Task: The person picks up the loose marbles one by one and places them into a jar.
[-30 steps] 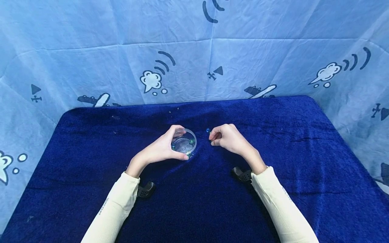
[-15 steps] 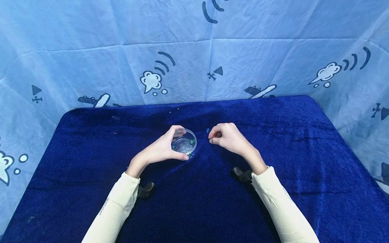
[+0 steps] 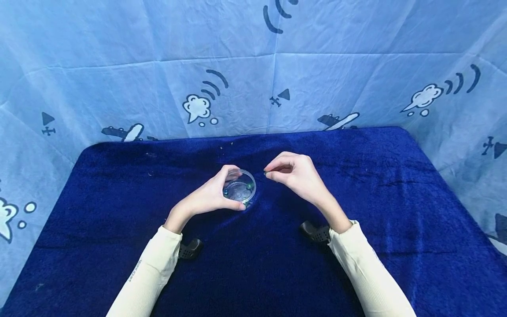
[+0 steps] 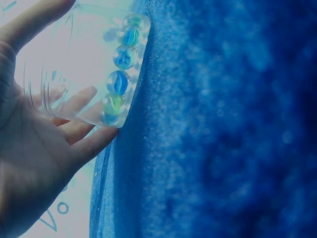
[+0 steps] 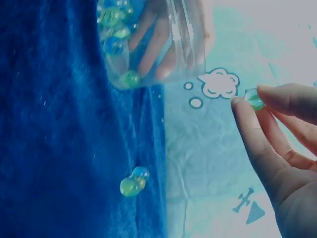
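Note:
My left hand grips a clear plastic jar, fingers and thumb spread round its side, the round mouth facing up at the head camera. Several glass marbles with blue and green swirls lie along its bottom. To the right of the jar, my right hand pinches a green glass marble between thumb and fingertips, above the cloth and apart from the rim. A green marble and a blue marble sit close together on the cloth, hidden from the head view behind my right hand.
A dark blue plush cloth covers the table. Behind it hangs a light blue printed curtain. Black wrist camera mounts jut inward from both cream sleeves.
My right hand has lifted the pinched marble off the cloth and moved up and left, nearer the jar. It now covers the blue marble seen before. The left hand stays put.

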Motion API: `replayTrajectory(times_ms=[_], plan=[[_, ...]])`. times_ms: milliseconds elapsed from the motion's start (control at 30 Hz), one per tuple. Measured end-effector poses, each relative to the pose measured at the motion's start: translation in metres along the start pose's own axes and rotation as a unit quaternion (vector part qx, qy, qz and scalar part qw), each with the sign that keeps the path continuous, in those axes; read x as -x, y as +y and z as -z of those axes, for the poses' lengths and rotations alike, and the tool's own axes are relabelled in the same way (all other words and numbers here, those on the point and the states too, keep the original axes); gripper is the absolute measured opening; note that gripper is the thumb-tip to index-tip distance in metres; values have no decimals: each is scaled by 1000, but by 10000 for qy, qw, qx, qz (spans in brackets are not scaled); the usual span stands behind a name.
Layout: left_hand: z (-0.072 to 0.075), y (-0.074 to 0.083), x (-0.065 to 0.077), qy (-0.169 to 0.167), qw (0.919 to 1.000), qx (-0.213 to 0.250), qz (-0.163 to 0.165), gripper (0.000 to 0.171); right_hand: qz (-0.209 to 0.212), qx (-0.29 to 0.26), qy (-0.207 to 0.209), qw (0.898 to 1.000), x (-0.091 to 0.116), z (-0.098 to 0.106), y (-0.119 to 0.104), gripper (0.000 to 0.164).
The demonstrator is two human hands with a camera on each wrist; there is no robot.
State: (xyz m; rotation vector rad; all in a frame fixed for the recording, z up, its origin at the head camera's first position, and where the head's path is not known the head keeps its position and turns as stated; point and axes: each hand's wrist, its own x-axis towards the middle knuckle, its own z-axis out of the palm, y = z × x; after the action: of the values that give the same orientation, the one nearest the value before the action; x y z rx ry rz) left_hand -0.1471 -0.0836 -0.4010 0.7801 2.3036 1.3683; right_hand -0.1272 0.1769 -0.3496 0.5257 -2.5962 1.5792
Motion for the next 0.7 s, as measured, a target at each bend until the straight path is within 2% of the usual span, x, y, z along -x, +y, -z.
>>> replayTrajectory(times_ms=[267, 700], plan=[[0, 1, 1, -19, 10000, 43, -37, 92, 111, -276, -8, 9996, 2, -8, -2, 8], [1, 0, -1, -45, 10000, 15, 27, 94, 205, -150, 7, 9997, 2, -17, -3, 8]])
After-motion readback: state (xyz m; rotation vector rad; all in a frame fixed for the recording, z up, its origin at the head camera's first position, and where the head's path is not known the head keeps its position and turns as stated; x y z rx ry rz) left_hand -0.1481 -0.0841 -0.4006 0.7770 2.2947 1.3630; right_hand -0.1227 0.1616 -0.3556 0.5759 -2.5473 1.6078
